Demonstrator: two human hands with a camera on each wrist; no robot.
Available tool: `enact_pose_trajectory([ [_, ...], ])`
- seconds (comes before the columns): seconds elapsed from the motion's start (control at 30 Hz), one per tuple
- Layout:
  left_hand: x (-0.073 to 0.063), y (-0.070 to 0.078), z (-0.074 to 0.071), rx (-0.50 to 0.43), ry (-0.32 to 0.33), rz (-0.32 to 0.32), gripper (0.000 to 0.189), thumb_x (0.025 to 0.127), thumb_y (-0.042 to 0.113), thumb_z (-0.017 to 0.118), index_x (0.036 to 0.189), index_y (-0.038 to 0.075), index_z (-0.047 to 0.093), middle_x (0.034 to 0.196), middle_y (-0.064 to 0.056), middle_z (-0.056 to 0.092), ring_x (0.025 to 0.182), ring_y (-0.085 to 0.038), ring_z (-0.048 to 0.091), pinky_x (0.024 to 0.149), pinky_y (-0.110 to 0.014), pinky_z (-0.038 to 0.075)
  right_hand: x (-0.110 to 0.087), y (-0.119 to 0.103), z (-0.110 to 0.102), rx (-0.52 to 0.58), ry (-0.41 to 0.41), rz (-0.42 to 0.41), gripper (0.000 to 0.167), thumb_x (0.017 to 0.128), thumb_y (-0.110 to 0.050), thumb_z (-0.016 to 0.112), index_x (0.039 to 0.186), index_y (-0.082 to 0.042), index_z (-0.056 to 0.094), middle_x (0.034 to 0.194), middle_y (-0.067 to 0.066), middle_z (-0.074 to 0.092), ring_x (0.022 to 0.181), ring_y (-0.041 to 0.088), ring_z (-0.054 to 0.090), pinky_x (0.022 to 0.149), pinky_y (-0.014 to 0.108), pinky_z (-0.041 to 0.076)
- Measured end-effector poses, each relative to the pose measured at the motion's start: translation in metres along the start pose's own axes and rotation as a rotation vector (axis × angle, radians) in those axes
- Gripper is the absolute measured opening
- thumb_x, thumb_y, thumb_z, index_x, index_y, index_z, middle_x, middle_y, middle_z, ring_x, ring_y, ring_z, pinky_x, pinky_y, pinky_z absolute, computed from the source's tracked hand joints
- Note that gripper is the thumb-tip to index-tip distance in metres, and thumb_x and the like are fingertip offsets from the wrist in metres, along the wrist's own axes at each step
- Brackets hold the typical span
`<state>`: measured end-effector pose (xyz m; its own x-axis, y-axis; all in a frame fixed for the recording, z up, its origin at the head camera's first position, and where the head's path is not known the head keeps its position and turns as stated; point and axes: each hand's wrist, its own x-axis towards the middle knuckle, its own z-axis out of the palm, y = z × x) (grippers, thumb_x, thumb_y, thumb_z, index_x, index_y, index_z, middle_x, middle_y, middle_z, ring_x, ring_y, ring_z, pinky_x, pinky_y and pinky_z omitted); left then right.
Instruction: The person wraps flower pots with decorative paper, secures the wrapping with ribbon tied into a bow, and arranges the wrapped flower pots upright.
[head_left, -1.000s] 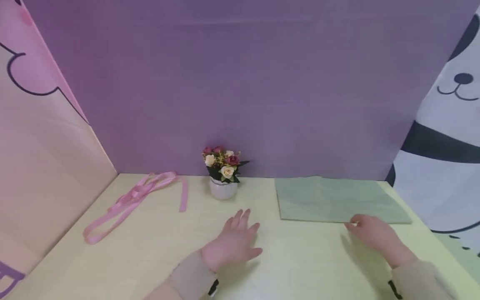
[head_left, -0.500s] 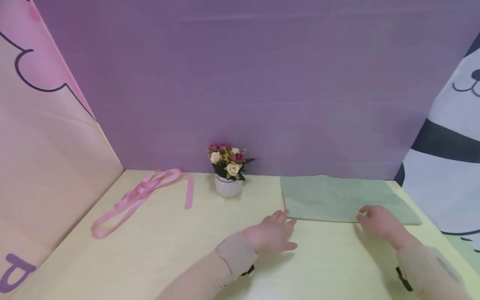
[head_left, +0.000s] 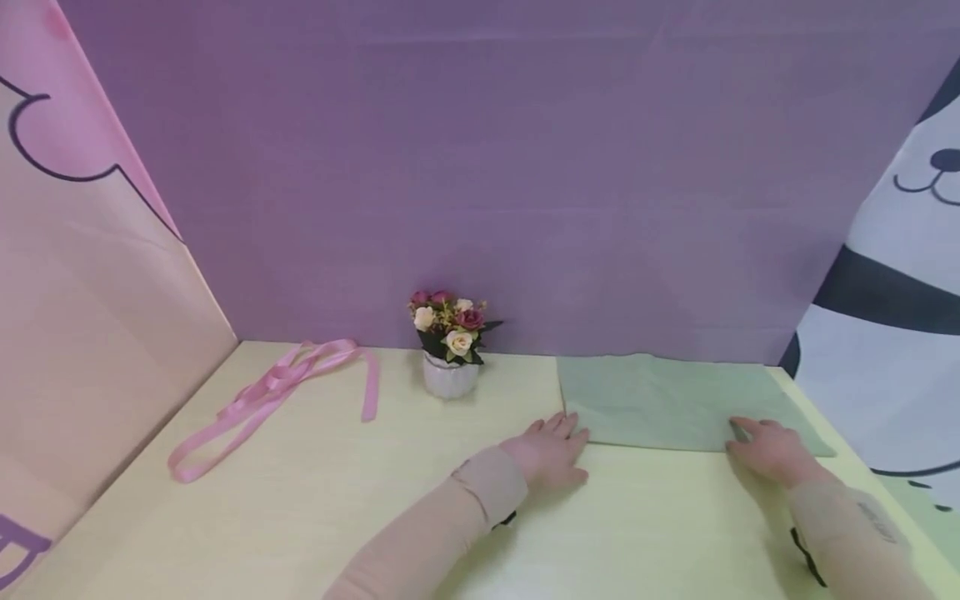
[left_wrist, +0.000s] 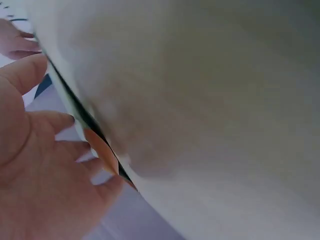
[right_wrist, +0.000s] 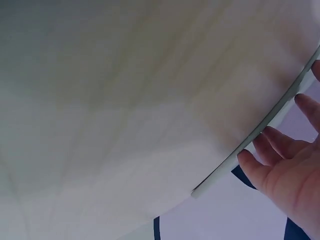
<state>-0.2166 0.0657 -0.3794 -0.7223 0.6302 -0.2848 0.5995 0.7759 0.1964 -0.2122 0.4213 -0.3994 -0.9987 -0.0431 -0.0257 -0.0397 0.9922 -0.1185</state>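
A flat, pale green, rectangular folded piece point(head_left: 652, 396) lies at the back right of the table; whether it is cloth or paper I cannot tell. At its near left corner my left hand point(head_left: 549, 454) rests with the fingers stretched out over the corner. My right hand point(head_left: 776, 452) is at the near edge towards the right, fingertips resting on the green piece and thumb by its edge. The left wrist view shows a dark gap along the edge, with an orange strip point(left_wrist: 102, 149) beside my left fingertips. In the right wrist view, the fingertips touch the thin green edge point(right_wrist: 270, 117).
A small white pot with artificial flowers point(head_left: 450, 377) stands at the back middle. A looped pink ribbon point(head_left: 279, 379) lies at the back left. A purple backdrop point(head_left: 487, 183) rises behind the pale yellow table point(head_left: 315, 508), with printed panels on both sides.
My left hand has moved right from the middle of the table to the green piece's near left corner. My right hand has shifted slightly right along the near edge, its fingers now on top.
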Motion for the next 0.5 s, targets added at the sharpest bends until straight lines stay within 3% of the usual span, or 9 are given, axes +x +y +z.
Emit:
enact_pose_trajectory([
  [0.3,0.006,0.001,-0.008,0.166,-0.009,0.035,0.056,0.097,0.053,0.037,0.148,0.03,0.031,0.157,0.005,0.021,0.145,-0.015,0.016,0.118,-0.038,0.016,-0.004,-0.003,-0.01,-0.028,-0.102,-0.014,0.05,0.091,-0.024,0.052,0.126,0.012,0.047,0.112,0.048,0.047,0.105,0.064,0.043,0.086,0.07,0.036],
  [0.5,0.008,-0.001,-0.009,0.17,-0.032,0.025,0.053,0.096,0.053,0.041,0.145,0.034,0.035,0.155,0.007,0.026,0.144,-0.016,0.023,0.117,-0.041,0.021,-0.007,-0.011,-0.014,-0.019,-0.165,0.002,0.051,0.092,-0.024,0.051,0.126,0.012,0.046,0.114,0.046,0.048,0.105,0.063,0.044,0.087,0.068,0.037],
])
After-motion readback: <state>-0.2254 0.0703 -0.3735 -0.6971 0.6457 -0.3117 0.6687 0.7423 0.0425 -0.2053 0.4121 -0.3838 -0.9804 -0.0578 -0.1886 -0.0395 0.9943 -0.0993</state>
